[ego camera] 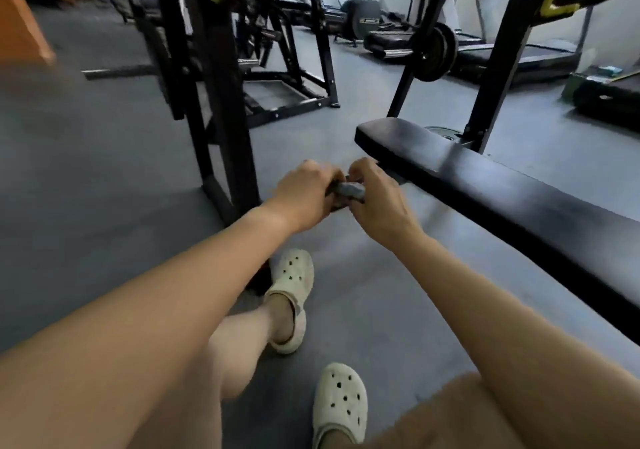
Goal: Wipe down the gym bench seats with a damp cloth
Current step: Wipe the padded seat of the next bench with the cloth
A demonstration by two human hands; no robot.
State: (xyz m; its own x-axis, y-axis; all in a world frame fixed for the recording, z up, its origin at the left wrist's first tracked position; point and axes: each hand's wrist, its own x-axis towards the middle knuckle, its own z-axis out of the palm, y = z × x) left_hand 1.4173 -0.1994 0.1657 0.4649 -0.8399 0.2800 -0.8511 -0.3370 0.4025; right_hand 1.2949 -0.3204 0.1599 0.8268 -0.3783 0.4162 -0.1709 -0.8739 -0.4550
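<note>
Wringing cloth (pixel 347 190), by the look of it; gripped at either end by left hand (pixel 304 196) and right hand (pixel 378 202), fingers curled round it, above floor (pixel 104 171), just beside bench (pixel 512 195). Not yet touching bench. Next: shake open, lay flat on bench, press along its length.

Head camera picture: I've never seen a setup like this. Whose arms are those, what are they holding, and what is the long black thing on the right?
There is no machine here. A person wears a wide-angle camera on the head, so you look down along their own bare arms. The left hand and the right hand both grip a small dark cloth, bunched up between them above the grey floor. The long black thing is a padded bench seat; the cloth is held beside its near end, not on it. Lower down are the person's feet in pale clogs. Black gym frames and treadmills stand behind, blurred.
</note>
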